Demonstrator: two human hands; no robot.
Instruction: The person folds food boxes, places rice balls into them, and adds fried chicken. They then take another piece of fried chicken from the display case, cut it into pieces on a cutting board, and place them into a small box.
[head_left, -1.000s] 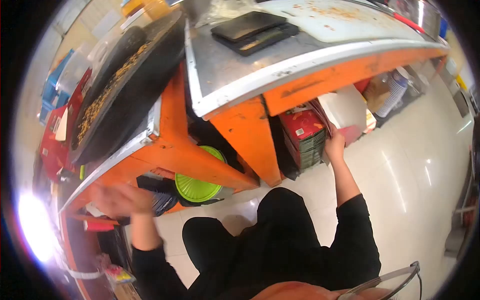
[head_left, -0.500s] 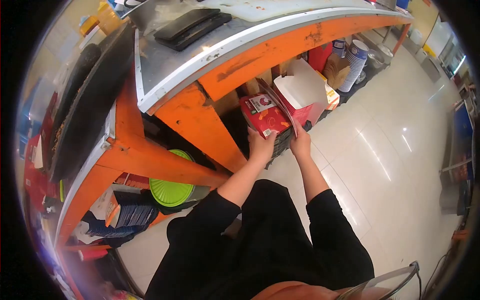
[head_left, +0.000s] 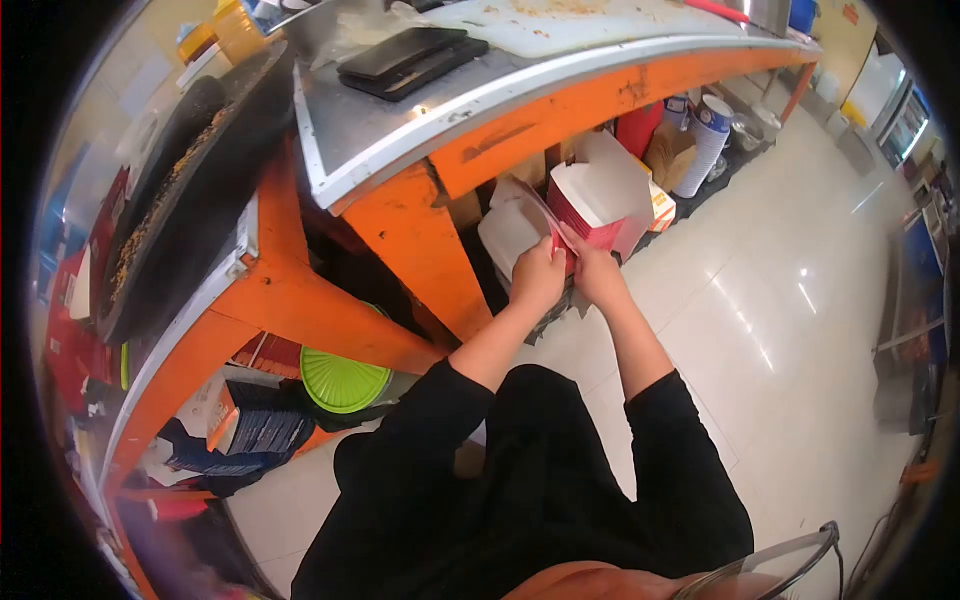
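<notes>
Under the orange-framed table, my left hand (head_left: 538,275) is closed on the edge of a red and white carton (head_left: 515,232), whose pale inside faces up. My right hand (head_left: 596,270) is beside it, closed on the same carton's edge with the thumb on top; the fingertips of both hands nearly touch. Just beyond my right hand stands a stack of nested red cartons (head_left: 597,205) with white insides and raised flaps. The lower part of the held carton is hidden by my hands.
Above is the metal-edged orange table (head_left: 540,135) with black trays (head_left: 410,62). Its orange leg (head_left: 420,250) stands left of my hands. Stacked paper cups (head_left: 703,150) are farther right on the shelf. A green lid (head_left: 343,380) is at the lower left.
The carton at my left hand has turned from its printed red face to its pale inside. My hands have come closer together.
</notes>
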